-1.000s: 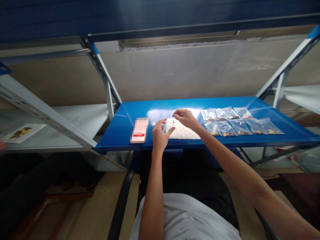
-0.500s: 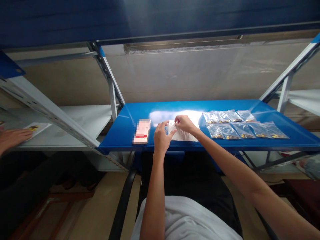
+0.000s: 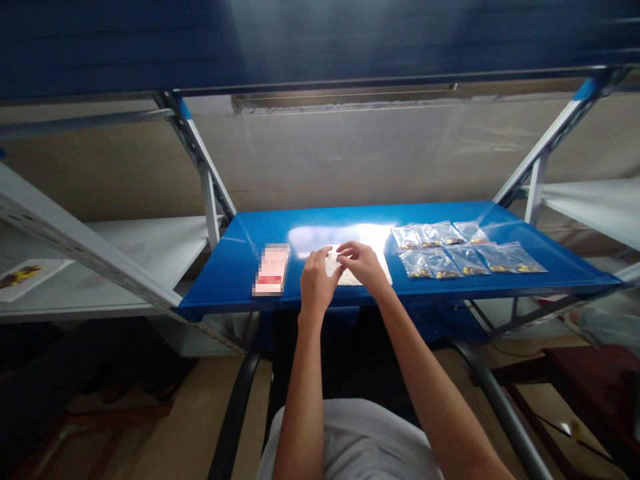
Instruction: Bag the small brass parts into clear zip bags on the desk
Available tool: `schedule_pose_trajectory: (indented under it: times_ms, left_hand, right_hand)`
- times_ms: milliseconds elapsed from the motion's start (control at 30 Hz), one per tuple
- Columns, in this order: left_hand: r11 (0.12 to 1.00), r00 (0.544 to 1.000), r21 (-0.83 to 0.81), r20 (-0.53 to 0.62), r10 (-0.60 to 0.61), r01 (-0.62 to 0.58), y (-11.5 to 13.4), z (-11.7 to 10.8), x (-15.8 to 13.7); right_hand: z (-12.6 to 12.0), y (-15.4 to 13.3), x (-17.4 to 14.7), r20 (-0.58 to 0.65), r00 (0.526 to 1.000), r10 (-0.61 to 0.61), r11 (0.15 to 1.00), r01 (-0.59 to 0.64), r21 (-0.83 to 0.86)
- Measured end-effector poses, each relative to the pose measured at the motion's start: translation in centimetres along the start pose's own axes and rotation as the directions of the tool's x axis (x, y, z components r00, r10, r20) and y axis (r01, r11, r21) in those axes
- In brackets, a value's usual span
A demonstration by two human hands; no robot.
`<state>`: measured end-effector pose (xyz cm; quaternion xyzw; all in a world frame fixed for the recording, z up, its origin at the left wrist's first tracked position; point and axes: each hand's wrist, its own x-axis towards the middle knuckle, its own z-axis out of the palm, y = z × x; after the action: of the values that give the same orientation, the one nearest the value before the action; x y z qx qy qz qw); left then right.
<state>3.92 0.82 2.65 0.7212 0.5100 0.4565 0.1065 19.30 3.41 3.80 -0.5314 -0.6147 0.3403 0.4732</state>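
Observation:
My left hand and my right hand meet near the front of the blue table. Both have closed fingertips pinching the edge of what looks like a small clear plastic bag, mostly hidden by the fingers. Beneath them lies a white cloth or sheet; whatever rests on it is covered by my hands. Right of my right hand, several clear zip bags with small yellow and brown pieces lie in two rows.
A pinkish box or stack, partly blurred out, sits left of my hands. Metal shelf posts rise at both sides under a blue upper shelf. On the neighbouring left shelf lies a white sheet with yellow and dark pieces.
My view has turned slightly right. My right hand has come closer to my left, fingers now nearly touching over the white sheet. Another person's hand at the far left has left the view.

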Motion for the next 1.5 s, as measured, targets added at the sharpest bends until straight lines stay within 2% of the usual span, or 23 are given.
schedule_pose_trajectory:
  times_ms: [67,300,467,600,767,867,933,1067,1167,1267,1400,1500]
  left_hand:
    - [1.0,1.0,0.007,0.0,0.001,-0.001,0.1,0.0,0.0]
    - [1.0,1.0,0.0,-0.018,0.0,0.0,-0.4,-0.2,0.0]
    - [1.0,1.0,0.001,-0.011,-0.019,0.019,-0.4,-0.3,-0.5]
    - [1.0,1.0,0.019,-0.021,-0.009,0.009,-0.3,-0.5,-0.5]
    - [1.0,1.0,0.01,-0.009,0.005,-0.005,-0.1,-0.9,-0.2]
    - [0.993,0.999,-0.117,0.028,-0.024,0.027,-0.2,-1.2,-0.2]
    - [0.957,0.994,-0.278,0.091,-0.067,0.089,-0.6,-1.3,-0.3]
    - [0.77,0.956,-0.574,0.248,-0.16,0.278,-1.7,-1.2,-0.2]
    - [0.715,0.941,-0.615,0.272,-0.203,0.332,-2.2,-0.9,-0.2]
    - [0.683,0.931,-0.635,0.283,-0.23,0.362,-2.1,-0.5,-0.2]
    - [0.612,0.902,-0.663,0.338,-0.269,0.431,-1.8,-0.3,-0.3]
    - [0.601,0.891,-0.661,0.379,-0.249,0.449,-1.7,-0.4,-0.4]
  right_hand:
    - [0.3,-0.1,-0.7,-0.02,1.0,0.002,1.0,-0.002,-0.002]
    - [0.4,0.1,-1.9,0.052,0.994,-0.091,0.989,0.084,0.12]
    - [0.3,-0.2,-2.8,0.05,0.991,-0.126,0.992,0.124,0.026]
    - [0.2,-0.3,-3.1,0.021,0.993,-0.118,0.993,0.117,0.025]
    - [0.3,0.2,-3.1,0.037,0.998,-0.049,0.975,0.04,0.218]
    - [0.0,0.1,-3.2,0.089,0.996,-0.019,0.943,-0.012,0.333]
    - [-0.5,-0.1,-3.3,0.085,0.996,-0.04,0.932,0.007,0.361]
    - [-1.4,-0.8,-3.6,0.029,0.998,-0.06,0.94,0.047,0.337]
    - [-1.5,-0.9,-3.6,0.006,0.999,-0.048,0.929,0.043,0.367]
    - [-1.1,-0.7,-3.5,-0.075,0.997,0.004,0.893,0.03,0.45]
    - [-1.0,0.0,-3.3,-0.124,0.986,0.115,0.79,-0.015,0.613]
    - [-1.5,0.4,-3.1,-0.141,0.976,0.168,0.723,-0.024,0.691]
